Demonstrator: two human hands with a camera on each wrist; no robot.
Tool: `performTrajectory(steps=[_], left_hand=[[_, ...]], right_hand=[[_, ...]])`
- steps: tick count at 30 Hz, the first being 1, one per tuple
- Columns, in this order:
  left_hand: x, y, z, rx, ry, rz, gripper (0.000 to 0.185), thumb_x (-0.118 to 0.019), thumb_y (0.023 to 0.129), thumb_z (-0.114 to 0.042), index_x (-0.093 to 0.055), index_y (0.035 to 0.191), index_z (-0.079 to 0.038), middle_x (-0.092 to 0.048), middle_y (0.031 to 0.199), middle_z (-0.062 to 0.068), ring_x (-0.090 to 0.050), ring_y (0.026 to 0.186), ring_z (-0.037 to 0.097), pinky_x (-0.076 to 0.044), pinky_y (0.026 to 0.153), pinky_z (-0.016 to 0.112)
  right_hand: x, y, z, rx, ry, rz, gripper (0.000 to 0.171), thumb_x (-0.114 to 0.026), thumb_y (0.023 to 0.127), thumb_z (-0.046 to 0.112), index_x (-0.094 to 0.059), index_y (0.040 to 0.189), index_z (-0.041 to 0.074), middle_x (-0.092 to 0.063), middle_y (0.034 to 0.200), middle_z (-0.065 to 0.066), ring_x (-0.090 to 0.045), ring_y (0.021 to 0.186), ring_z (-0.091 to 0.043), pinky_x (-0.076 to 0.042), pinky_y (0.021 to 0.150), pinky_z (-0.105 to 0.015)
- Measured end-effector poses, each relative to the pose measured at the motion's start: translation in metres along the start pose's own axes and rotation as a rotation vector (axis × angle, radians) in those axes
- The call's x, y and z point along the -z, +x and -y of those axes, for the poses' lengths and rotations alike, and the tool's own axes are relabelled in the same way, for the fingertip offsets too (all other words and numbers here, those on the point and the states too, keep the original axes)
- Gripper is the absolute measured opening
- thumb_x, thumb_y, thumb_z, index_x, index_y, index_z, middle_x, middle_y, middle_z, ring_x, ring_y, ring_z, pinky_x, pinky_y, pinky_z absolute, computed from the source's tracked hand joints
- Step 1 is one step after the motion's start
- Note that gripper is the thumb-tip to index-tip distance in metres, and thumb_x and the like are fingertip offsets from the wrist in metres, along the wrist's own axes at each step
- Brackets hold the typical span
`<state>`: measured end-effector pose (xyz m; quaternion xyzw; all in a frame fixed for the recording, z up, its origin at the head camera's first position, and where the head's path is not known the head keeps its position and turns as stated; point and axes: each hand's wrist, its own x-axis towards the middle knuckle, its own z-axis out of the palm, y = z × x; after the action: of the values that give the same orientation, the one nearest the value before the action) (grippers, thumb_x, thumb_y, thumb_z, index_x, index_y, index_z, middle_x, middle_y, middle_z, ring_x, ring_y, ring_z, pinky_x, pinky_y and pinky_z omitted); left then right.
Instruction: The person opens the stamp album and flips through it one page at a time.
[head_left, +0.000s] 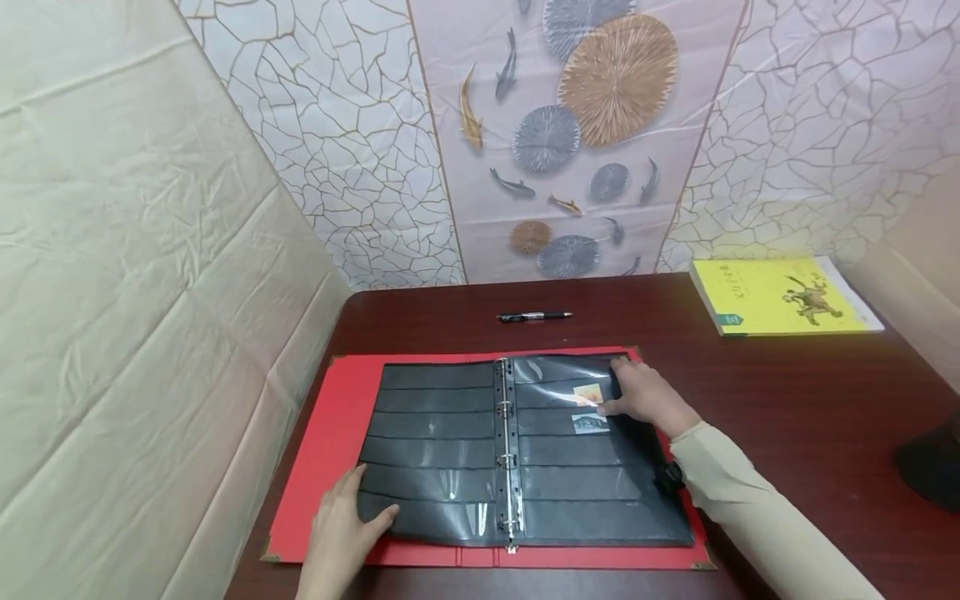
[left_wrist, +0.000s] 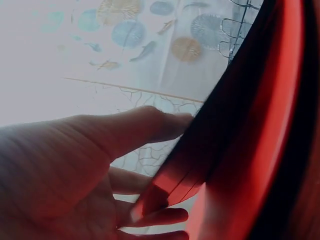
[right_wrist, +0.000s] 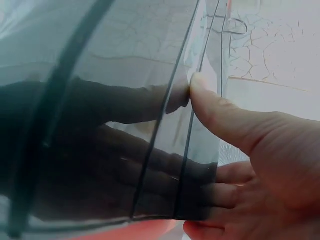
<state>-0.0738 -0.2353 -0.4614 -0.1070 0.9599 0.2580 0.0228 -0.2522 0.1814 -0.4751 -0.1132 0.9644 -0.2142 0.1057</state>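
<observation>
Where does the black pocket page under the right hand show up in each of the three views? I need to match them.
Head: black pocket page fills the right half of the open red album, right hand resting on its upper part.
Left wrist: not clearly in view; only the left hand at the album's red edge.
Right wrist: glossy page surface fills the left, thumb tip touching it.
Shared landmark: the cracked-pattern wall covering.

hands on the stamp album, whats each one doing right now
Left hand: open, flat on the album page's lower left.
Right hand: open, thumb pressing the right page by the stamps.
</observation>
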Motion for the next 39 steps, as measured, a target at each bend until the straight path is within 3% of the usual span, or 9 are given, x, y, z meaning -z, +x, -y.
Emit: performTrajectory(steps=[7, 12, 18, 22, 25, 30, 39], left_hand=[[-0.01, 0.0, 0.004, 0.017, 0.027, 0.023, 0.078, -0.075, 0.09, -0.042, -0.048, 0.144, 0.007, -0.049, 0.141, 0.033, -0.041, 0.129, 0.055, -0.036, 0.088, 0.079], [-0.017, 0.003, 0.0, 0.018, 0.005, 0.032, 0.08, -0.076, 0.09, -0.042, -0.045, 0.147, 0.005, -0.044, 0.144, 0.034, -0.037, 0.131, 0.057, -0.032, 0.09, 0.08], [-0.019, 0.007, -0.005, -0.007, -0.051, 0.039, 0.105, -0.081, 0.084, -0.042, -0.02, 0.158, 0.0, -0.026, 0.156, 0.033, -0.022, 0.14, 0.056, -0.019, 0.097, 0.083], [-0.024, 0.011, -0.01, -0.046, -0.065, 0.037, 0.114, -0.084, 0.082, -0.04, -0.009, 0.161, -0.004, -0.017, 0.16, 0.03, -0.011, 0.145, 0.056, -0.01, 0.099, 0.085], [-0.029, 0.015, -0.015, -0.073, -0.064, 0.043, 0.112, -0.084, 0.082, -0.038, -0.012, 0.162, -0.008, -0.014, 0.162, 0.029, -0.007, 0.145, 0.058, -0.008, 0.098, 0.086], [-0.033, 0.023, -0.019, -0.084, -0.033, 0.065, 0.101, -0.086, 0.081, -0.034, -0.026, 0.161, -0.014, -0.017, 0.162, 0.027, -0.014, 0.143, 0.058, -0.016, 0.093, 0.088], [-0.04, 0.026, -0.02, -0.079, 0.048, 0.117, 0.081, -0.088, 0.079, -0.03, -0.05, 0.149, -0.016, -0.028, 0.157, 0.028, -0.019, 0.14, 0.062, -0.017, 0.093, 0.088]], right_hand=[[-0.004, -0.001, 0.004, -0.03, 0.062, -0.087, 0.082, -0.093, 0.074, 0.018, -0.048, 0.136, -0.011, -0.061, 0.117, -0.03, -0.058, 0.099, -0.04, -0.051, 0.092, -0.057], [-0.004, -0.004, 0.006, -0.045, 0.068, -0.144, 0.084, -0.094, 0.072, 0.018, -0.049, 0.137, -0.009, -0.062, 0.11, -0.029, -0.052, 0.102, -0.046, -0.052, 0.084, -0.057], [-0.006, -0.005, 0.009, -0.038, 0.083, -0.188, 0.089, -0.095, 0.069, 0.017, -0.047, 0.141, -0.005, -0.062, 0.116, -0.03, -0.058, 0.096, -0.043, -0.052, 0.086, -0.06], [-0.006, -0.005, 0.009, -0.013, 0.048, -0.203, 0.09, -0.096, 0.068, 0.017, -0.047, 0.139, -0.009, -0.06, 0.121, -0.032, -0.059, 0.096, -0.044, -0.051, 0.086, -0.062], [-0.006, -0.006, 0.008, -0.01, 0.023, -0.201, 0.092, -0.095, 0.069, 0.018, -0.047, 0.141, -0.011, -0.052, 0.135, -0.033, -0.057, 0.109, -0.049, -0.048, 0.089, -0.065], [-0.006, -0.008, 0.006, -0.023, 0.034, -0.164, 0.094, -0.091, 0.074, 0.017, -0.041, 0.149, -0.008, -0.032, 0.155, -0.034, -0.042, 0.132, -0.054, -0.041, 0.096, -0.07], [0.003, -0.03, -0.004, 0.027, 0.159, -0.145, 0.093, -0.077, 0.078, -0.001, -0.026, 0.156, -0.006, -0.01, 0.161, -0.036, -0.039, 0.132, -0.058, -0.041, 0.098, -0.068]])
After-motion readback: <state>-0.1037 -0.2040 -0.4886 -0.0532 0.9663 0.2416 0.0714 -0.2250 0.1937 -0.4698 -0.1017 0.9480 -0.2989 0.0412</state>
